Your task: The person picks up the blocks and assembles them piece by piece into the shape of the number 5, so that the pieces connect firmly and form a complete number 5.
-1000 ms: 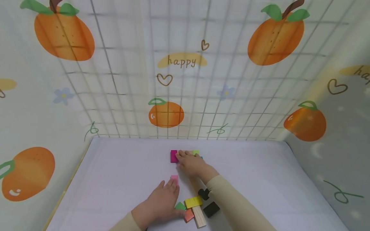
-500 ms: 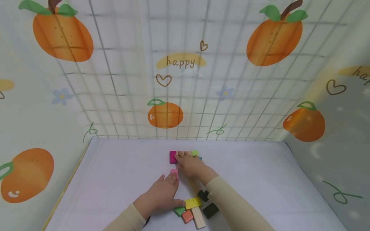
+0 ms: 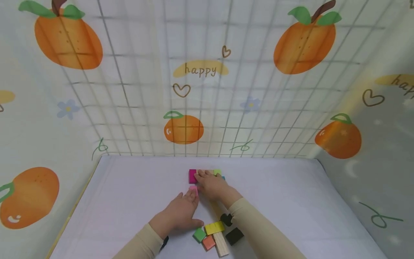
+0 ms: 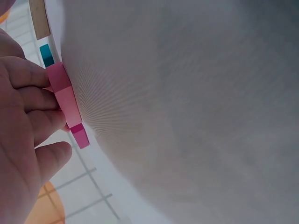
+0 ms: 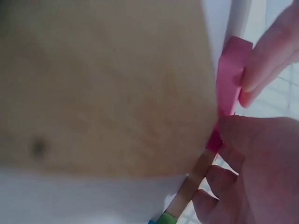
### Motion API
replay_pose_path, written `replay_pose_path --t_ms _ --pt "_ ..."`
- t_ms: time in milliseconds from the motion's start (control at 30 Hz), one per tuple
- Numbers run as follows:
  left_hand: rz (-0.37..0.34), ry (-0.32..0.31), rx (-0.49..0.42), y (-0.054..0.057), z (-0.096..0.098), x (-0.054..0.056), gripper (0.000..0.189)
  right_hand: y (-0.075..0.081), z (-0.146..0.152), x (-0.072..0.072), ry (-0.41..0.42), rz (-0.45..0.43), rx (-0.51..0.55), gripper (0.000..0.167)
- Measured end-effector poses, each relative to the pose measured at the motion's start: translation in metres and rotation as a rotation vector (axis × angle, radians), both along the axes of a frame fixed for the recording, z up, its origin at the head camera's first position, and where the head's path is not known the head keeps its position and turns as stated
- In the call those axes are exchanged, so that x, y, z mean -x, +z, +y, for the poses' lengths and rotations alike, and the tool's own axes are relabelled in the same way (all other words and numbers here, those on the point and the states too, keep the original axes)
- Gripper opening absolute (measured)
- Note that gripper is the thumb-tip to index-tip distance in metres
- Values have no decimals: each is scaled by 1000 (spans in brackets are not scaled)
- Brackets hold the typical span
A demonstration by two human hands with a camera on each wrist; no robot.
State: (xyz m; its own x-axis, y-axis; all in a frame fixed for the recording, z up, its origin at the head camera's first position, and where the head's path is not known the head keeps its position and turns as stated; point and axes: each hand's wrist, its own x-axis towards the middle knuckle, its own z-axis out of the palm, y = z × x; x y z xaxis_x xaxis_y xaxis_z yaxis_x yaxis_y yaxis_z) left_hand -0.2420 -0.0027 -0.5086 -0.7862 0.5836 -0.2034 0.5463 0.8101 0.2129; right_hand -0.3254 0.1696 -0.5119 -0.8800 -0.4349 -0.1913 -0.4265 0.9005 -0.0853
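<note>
My left hand (image 3: 181,213) touches a small pink block (image 3: 193,188) with its outstretched fingertips, thumb held apart. In the left wrist view the fingers lie along one side of that pink block (image 4: 70,101). My right hand (image 3: 213,186) rests on a row made of a magenta block (image 3: 192,176), a plain wooden block (image 5: 196,170) and a light green block (image 3: 217,172). A blue block (image 3: 223,178) shows beside the green one. Much of the row is hidden under the right hand. The pink block sits just on the near side of the magenta block.
Nearer on the white table are a yellow block (image 3: 214,227), a green block (image 3: 199,235), an orange-red block (image 3: 208,243), a wooden block (image 3: 221,244) and a black block (image 3: 234,236). A black piece (image 3: 226,219) lies by the right sleeve. A printed curtain (image 3: 142,118) stands behind.
My left hand has slid the pink block forward, close to the magenta block. The green block by its thumb has come into fuller view. My right hand stays on the row.
</note>
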Motion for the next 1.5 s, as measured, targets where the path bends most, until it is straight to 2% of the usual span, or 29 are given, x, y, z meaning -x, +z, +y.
replay_pose_path --t_ms 267,433,667,867,1167,1500 --pt "3 5 11 -7 1 8 98 6 -2 -1 -3 -3 -14 57" --pt "8 14 15 -6 1 11 97 9 -5 0 -4 -10 -37 53" --pt "37 6 21 -4 0 12 97 9 -6 2 -14 -17 -54 56" --pt "24 2 16 -7 -2 15 95 8 -6 2 -19 -32 -57 57" --pt "-13 -11 2 -5 -6 21 89 19 -8 -1 -40 -72 -33 56" --pt "-22 12 -46 -4 -9 26 78 16 -8 2 -46 -76 -18 58"
